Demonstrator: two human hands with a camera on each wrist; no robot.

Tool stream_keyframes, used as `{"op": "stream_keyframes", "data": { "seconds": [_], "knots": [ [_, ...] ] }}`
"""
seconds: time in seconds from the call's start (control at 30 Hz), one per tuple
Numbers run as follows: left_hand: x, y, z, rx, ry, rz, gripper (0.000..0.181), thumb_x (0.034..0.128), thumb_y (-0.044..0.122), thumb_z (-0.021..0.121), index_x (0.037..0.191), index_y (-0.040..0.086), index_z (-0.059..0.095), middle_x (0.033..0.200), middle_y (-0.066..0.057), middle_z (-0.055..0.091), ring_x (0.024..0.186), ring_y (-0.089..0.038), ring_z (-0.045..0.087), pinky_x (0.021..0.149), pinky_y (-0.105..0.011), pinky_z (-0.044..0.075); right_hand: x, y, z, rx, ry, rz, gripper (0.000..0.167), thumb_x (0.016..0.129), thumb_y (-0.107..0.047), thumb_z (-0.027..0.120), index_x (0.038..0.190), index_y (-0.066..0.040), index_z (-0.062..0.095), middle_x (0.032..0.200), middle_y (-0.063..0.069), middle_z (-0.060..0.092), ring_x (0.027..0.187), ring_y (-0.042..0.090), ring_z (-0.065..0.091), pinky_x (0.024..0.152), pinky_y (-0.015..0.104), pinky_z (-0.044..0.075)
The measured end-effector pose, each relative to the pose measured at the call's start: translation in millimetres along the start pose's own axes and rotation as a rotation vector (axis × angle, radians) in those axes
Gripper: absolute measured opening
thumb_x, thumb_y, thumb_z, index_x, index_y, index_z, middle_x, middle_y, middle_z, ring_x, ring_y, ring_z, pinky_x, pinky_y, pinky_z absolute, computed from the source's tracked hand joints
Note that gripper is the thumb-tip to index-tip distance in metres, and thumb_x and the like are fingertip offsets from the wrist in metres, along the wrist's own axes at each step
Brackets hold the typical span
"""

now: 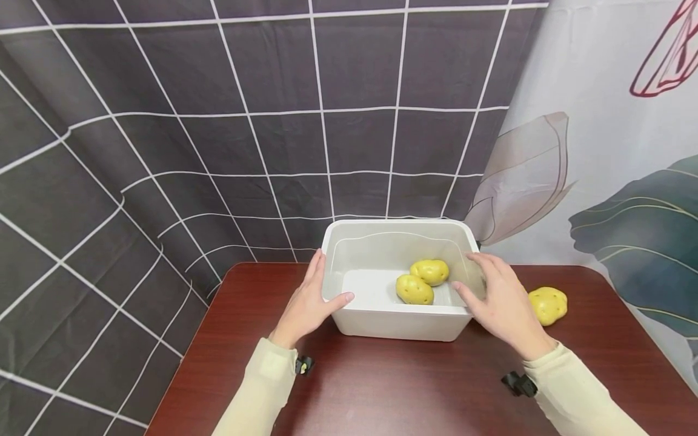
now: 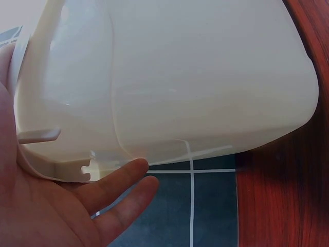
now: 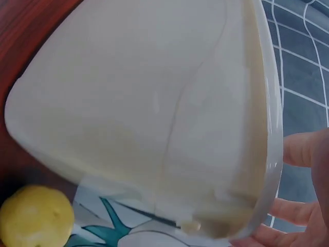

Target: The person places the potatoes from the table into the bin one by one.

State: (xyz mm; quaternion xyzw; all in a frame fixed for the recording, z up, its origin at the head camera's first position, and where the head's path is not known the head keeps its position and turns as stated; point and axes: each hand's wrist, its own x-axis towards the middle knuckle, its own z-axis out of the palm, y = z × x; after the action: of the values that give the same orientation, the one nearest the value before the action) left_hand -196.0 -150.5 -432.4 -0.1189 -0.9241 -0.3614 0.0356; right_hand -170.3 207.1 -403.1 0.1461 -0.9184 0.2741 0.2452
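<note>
A white plastic bin (image 1: 392,324) stands on the table with two yellow potatoes inside: one potato (image 1: 414,290) in front, another potato (image 1: 431,272) behind it. My left hand (image 1: 311,300) holds the bin's left side. Its thumb lies over the front rim, while its fingers (image 2: 126,180) reach outside, below the rim. At the right end, my right hand (image 1: 501,297) is spread over the rim, its thumb above the bin's inside and its fingertips at the side rim. A third potato (image 1: 548,305) lies on the table beyond the right hand, also showing in the right wrist view.
The reddish-brown wooden table (image 1: 382,387) extends in front of the bin and to both sides. A dark cloth with a white grid (image 1: 354,145) hangs close behind it. At the right hangs a pale cloth with leaf prints (image 1: 643,242).
</note>
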Motion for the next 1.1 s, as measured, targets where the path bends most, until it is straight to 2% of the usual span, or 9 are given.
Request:
{"op": "stream_keyframes", "data": {
  "seconds": [0.13,0.4,0.57,1.1],
  "knots": [
    [0.1,0.0,-0.4,-0.005,-0.001,-0.006,0.105,0.0876,0.058,0.070,0.162,0.010,0.013,0.168,0.011,0.002,0.145,-0.023,0.036,0.113,-0.048,0.035,-3.4,6,-6,-0.008,0.007,-0.001,0.056,0.088,-0.022,0.076,0.131,0.006,0.056,0.128,0.027,0.057,0.118,0.044,0.051,0.094,0.061,0.041],
    [0.6,-0.2,1.3,-0.008,-0.004,-0.005,0.106,0.0874,0.060,0.069,0.162,0.010,0.013,0.168,0.012,0.002,0.145,-0.024,0.036,0.113,-0.049,0.035,-8.4,18,-20,-0.016,-0.014,0.008,0.053,0.089,-0.022,0.075,0.130,0.006,0.057,0.128,0.028,0.057,0.119,0.047,0.050,0.095,0.064,0.039],
    [0.7,-1.8,1.5,-0.006,0.002,0.009,0.108,0.0865,0.065,0.066,0.162,0.009,0.013,0.169,0.007,0.005,0.145,-0.024,0.036,0.113,-0.049,0.035,-10.8,31,-26,-0.037,-0.020,0.037,0.053,0.091,-0.025,0.072,0.132,0.005,0.057,0.130,0.026,0.056,0.121,0.047,0.048,0.094,0.065,0.038],
    [1.6,-0.7,0.0,-0.012,0.001,0.012,0.104,0.0884,0.054,0.072,0.162,0.008,0.014,0.169,0.003,0.007,0.145,-0.025,0.036,0.113,-0.050,0.035,-19.4,70,-36,-0.104,-0.083,0.081,0.056,0.091,-0.026,0.072,0.133,0.007,0.053,0.131,0.031,0.052,0.120,0.051,0.045,0.091,0.068,0.037]
  ]
}}
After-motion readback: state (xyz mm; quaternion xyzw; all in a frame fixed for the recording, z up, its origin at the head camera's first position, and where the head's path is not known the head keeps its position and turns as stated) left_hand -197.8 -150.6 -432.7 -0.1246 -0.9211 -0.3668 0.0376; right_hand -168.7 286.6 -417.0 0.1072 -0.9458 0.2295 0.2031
